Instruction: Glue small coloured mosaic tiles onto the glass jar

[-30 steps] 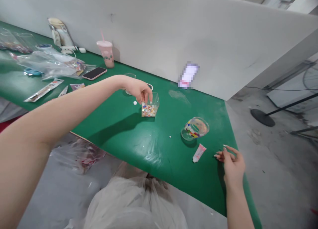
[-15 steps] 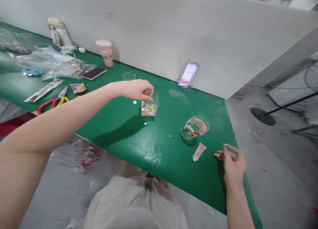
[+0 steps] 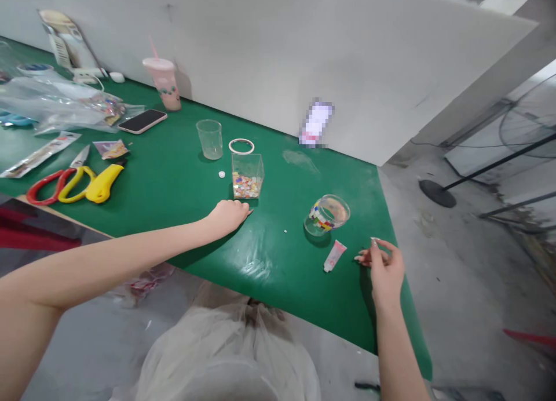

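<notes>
At the green table (image 3: 304, 296), both hands (image 3: 228, 217) (image 3: 386, 270) curl inward, grip unclear, tube (image 3: 335, 256) markings unreadable.

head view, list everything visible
table: 1, green, centre
container: 1, clear, centre
mosaic pieces: many, multicoloured, in container
tiled cup: 1, clear, right
tube: 1, pink, right
ring: 1, white, behind container
plain cup: 1, clear, beside ring
disc: 1, white, beside container
tumbler: 1, pink, near wall
phone: 1, dark, left
pixelated screen: 1, pale, by wall
scissors: 1, red-yellow, left
tool: 1, yellow, beside scissors
packets: 2, mixed, left
bags: several, clear, left
clutter: several, white, rear left
stand: 1, black, right
left hand: 1, near container
right hand: 1, near tube
</notes>
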{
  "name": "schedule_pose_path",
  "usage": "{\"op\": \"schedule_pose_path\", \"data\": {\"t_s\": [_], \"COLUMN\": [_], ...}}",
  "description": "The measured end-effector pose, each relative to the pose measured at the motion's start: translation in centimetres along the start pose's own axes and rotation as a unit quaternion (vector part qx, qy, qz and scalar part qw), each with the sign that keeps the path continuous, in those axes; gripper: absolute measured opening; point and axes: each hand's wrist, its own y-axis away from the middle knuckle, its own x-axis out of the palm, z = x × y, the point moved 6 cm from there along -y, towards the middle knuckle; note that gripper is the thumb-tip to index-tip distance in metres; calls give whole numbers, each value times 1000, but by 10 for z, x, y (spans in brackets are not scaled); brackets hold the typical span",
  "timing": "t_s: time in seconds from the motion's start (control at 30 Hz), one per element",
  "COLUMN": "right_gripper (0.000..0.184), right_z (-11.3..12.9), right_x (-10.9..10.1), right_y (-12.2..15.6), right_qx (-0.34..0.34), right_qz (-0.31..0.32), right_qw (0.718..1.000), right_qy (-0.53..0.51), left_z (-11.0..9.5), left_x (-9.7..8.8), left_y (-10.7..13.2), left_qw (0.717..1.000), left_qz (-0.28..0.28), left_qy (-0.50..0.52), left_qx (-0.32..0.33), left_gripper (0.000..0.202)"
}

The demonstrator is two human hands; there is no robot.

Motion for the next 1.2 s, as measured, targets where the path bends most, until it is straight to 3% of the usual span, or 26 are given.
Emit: {"op": "schedule_pose_path", "data": {"t_s": [0.2, 0.3, 0.33, 0.37, 0.4, 0.47, 0.5, 0.57, 0.63, 0.87, 1.03, 1.2], "right_gripper": [48, 45, 42, 38, 34, 27, 25, 29, 36, 29, 33, 37], "right_z": [14, 22, 25, 30, 35, 49, 57, 72, 82, 92, 87, 79], "right_x": [3, 4, 5, 8, 13, 29, 39, 59, 77, 103, 109, 113], "right_y": [11, 23, 29, 36, 45, 64, 74, 91, 104, 119, 121, 122], "right_qx": [-36, -41, -42, -44, -47, -74, -101, -164, -225, -328, -344, -345], "right_qz": [42, 96, 114, 133, 155, 212, 237, 265, 282, 283, 306, 300], "right_qw": [997, 992, 989, 986, 982, 970, 961, 941, 922, 892, 873, 863], "right_qy": [49, 75, 84, 92, 97, 93, 99, 128, 141, 130, 160, 216], "left_z": [13, 7, 1, -9, -26, -62, -80, -109, -125, -135, -128, -124], "left_x": [-3, -10, -10, -7, -3, 2, 3, 7, 12, 34, 33, 33], "left_y": [-6, 1, 6, 12, 18, 31, 36, 42, 44, 50, 50, 46], "left_qw": [998, 982, 945, 885, 806, 674, 626, 553, 521, 498, 546, 584], "left_qz": [3, 13, 33, 65, 118, 183, 200, 205, 165, 31, -37, -42], "left_qy": [61, 188, 324, 462, 580, 715, 753, 808, 837, 861, 831, 804], "left_qx": [32, 29, 13, -15, -19, -20, -14, -3, -9, -97, -100, -106], "left_gripper": [31, 37, 39, 41, 40, 41, 41, 44, 45, 51, 45, 43]}}
